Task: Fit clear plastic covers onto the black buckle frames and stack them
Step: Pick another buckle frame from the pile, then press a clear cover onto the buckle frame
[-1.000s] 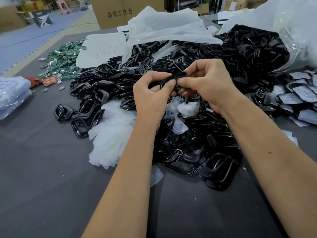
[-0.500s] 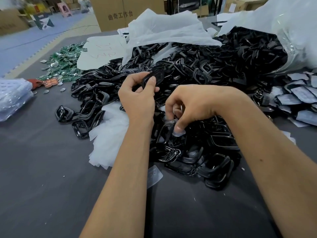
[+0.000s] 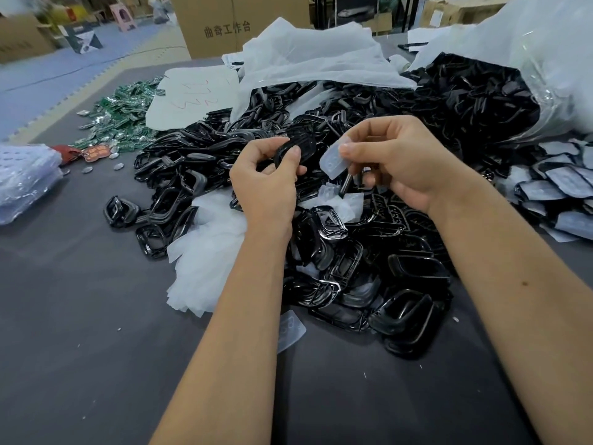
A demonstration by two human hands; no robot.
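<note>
cover (image 3: 333, 162) pinched in right hand (image 3: 407, 165) — frame (image 3: 296, 147) gripped in left hand (image 3: 266, 184)
not yet joined; covered pieces (image 3: 558, 187) lay at 3 o'clock — bare pile (image 3: 353, 258) remained.

A glossy black rounded-rectangular plastic buckle frame (image 3: 296, 148) is held tilted above the heaped black frames (image 3: 369, 268), just beside a translucent clear plastic cover (image 3: 333, 160); covered frames (image 3: 558, 187) lie stacked at right.
</note>
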